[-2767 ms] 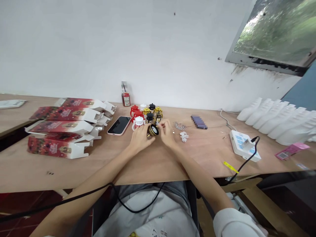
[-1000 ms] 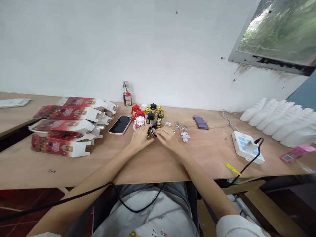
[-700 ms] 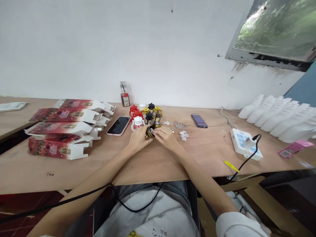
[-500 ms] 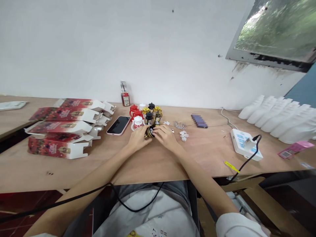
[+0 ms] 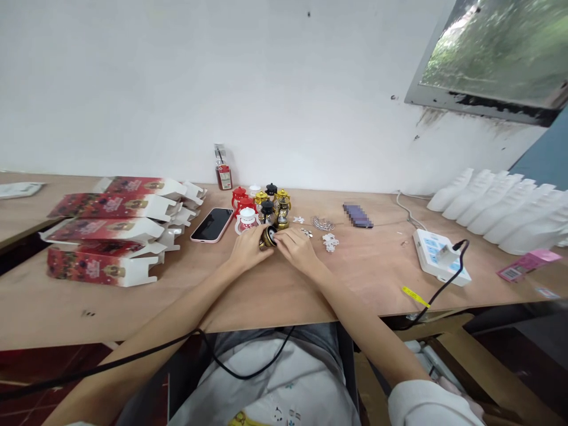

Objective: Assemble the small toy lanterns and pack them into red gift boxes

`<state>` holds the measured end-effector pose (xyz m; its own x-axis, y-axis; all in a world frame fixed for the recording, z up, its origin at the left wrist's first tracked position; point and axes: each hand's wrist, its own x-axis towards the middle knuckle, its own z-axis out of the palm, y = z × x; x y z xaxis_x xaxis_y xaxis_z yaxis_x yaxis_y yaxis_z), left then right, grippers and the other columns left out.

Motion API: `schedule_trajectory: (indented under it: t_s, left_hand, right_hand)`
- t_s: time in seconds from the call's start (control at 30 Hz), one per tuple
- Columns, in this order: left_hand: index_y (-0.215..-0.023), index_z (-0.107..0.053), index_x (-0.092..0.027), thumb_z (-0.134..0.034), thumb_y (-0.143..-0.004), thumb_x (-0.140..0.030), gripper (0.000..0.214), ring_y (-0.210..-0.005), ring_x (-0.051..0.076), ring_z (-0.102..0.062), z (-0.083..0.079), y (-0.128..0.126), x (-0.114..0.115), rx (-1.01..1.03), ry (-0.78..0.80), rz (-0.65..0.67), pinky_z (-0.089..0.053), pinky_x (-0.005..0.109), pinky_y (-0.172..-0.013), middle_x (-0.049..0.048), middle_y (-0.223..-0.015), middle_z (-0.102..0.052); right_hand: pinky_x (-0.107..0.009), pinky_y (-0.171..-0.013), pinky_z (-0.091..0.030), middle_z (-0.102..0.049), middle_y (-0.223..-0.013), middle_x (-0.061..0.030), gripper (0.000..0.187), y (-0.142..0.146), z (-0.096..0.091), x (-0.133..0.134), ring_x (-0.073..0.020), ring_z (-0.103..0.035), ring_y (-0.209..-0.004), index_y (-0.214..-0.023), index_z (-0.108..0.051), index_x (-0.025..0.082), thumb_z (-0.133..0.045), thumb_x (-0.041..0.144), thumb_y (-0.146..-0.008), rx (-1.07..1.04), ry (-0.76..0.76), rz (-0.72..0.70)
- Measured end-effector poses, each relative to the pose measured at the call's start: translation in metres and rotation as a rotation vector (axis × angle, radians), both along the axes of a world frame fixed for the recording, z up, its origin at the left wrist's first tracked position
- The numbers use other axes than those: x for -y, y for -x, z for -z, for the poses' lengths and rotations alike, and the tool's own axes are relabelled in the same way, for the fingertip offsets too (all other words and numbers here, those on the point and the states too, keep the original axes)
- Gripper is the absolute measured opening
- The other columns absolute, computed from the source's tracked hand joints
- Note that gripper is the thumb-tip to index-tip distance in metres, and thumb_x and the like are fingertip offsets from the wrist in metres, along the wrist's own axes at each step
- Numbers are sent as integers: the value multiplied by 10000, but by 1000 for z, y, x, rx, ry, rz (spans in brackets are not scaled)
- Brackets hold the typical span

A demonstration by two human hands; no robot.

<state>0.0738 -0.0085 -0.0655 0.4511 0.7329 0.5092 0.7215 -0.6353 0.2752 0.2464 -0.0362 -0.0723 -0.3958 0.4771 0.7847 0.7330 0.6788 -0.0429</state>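
Note:
My left hand (image 5: 247, 251) is curled round a small gold and black toy lantern (image 5: 267, 236) lying on its side on the wooden table (image 5: 266, 290). Fingers of my right hand (image 5: 296, 248) press against the lantern's round end from the right. Just behind my hands stands a cluster of small lanterns (image 5: 261, 204) in red, white, gold and black. Small white plastic pieces (image 5: 329, 242) and a pile of thin metal parts (image 5: 323, 223) lie to the right of my right hand.
A phone (image 5: 213, 225) lies left of the lanterns. Several red and white cartons (image 5: 110, 234) are stacked at the left. A small bottle (image 5: 222, 171) stands by the wall. A white power strip (image 5: 437, 258) with a black cable and a row of white bottles (image 5: 497, 213) sit at the right.
My right hand has moved in from the right and closed its fingers onto the lantern's end. The left hand has kept its hold on the lantern.

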Motion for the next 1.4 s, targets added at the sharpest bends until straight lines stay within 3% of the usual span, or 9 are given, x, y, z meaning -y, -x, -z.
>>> schedule_trajectory:
  t_s: [0.37, 0.63, 0.73, 0.9, 1.03, 1.2, 1.4]
  left_hand:
    - [-1187, -493, -179, -605, -696, -290, 516, -966, 263, -626, -2, 3, -3, -35, -67, 10, -492, 350, -791, 105, -1053, -654]
    - [-1166, -512, -172, -606, -700, -290, 490, -986, 266, -622, -4, 5, -4, -10, -70, 35, -484, 360, -826, 108, -1071, -656]
    - [-1163, -512, -184, -611, -685, -274, 496, -974, 261, -623, -4, 4, -1, 17, -64, 36, -483, 363, -829, 99, -1064, -656]
    - [-1154, -513, -189, -640, -659, -244, 513, -953, 257, -626, -5, -10, 12, -10, -30, 171, -487, 368, -822, 99, -1061, -649]
    - [-1169, -501, -171, -625, -673, -236, 515, -979, 272, -620, -5, -16, 15, 32, 7, 116, -494, 383, -808, 109, -1089, -642]
    - [-1169, -505, -176, -631, -667, -237, 521, -995, 275, -618, -4, -13, 12, 43, 31, 63, -494, 386, -810, 104, -1103, -645]
    - [-1177, -501, -164, -640, -662, -241, 539, -1025, 280, -610, -5, -14, 12, 77, 65, 22, -490, 399, -845, 112, -1137, -637]
  right_hand:
    - [-347, -831, -535, -683, -955, -120, 254, 0, 5, -5, -191, -649, -899, -951, -635, 174, -383, 195, -926, -20, 12, -60]
    - [-328, -823, -546, -691, -941, -124, 265, 4, 10, -5, -188, -663, -879, -957, -648, 167, -386, 188, -921, -24, -56, -31]
    - [-332, -850, -532, -681, -960, -123, 263, 3, 6, -2, -189, -653, -918, -974, -640, 177, -384, 211, -924, -111, -10, -38]
    - [-318, -815, -519, -664, -928, -100, 248, -5, -3, -5, -173, -638, -883, -955, -609, 185, -371, 251, -934, -296, 35, -41]
    - [-277, -747, -505, -634, -873, -77, 231, -5, -3, -8, -154, -610, -816, -906, -578, 196, -362, 266, -944, -289, 65, -38]
    - [-304, -771, -474, -593, -886, -89, 253, 2, 4, -10, -177, -574, -822, -916, -549, 182, -328, 298, -956, -278, 115, 18]
    - [-277, -713, -443, -599, -822, -54, 258, 0, 9, -20, -162, -560, -760, -861, -524, 189, -326, 321, -960, -386, 122, 111]
